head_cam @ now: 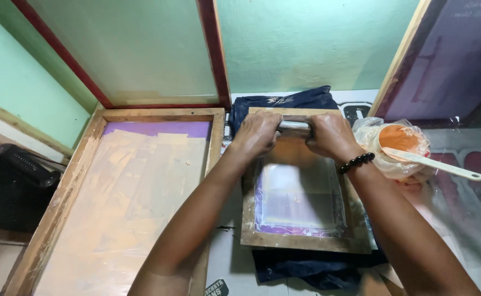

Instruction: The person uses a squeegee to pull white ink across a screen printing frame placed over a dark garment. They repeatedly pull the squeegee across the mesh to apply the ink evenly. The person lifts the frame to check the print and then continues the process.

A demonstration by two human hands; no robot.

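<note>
Squeegee, a metal-edged bar, lies across the far end of a small wooden screen-printing frame on the work table, and both hands close around it. Around it: 1 larger wooden screen frame with purple-edged mesh lies flat to the left, its right rail just beside the left forearm; 2 more frames lean on the green wall, one red-edged behind, one with purple mesh at the right. A plastic-wrapped container of orange ink sits just beside the right wrist, with a white spatula resting in it. Dark blue fabric lies under the small frame, showing beyond its far and near edges.

Left hand grips the squeegee's left end, right hand its right end, fingers curled over it; a black bead bracelet circles the right wrist. Most of the squeegee is hidden by the hands, its blade unseen. The mesh below looks blurred.
</note>
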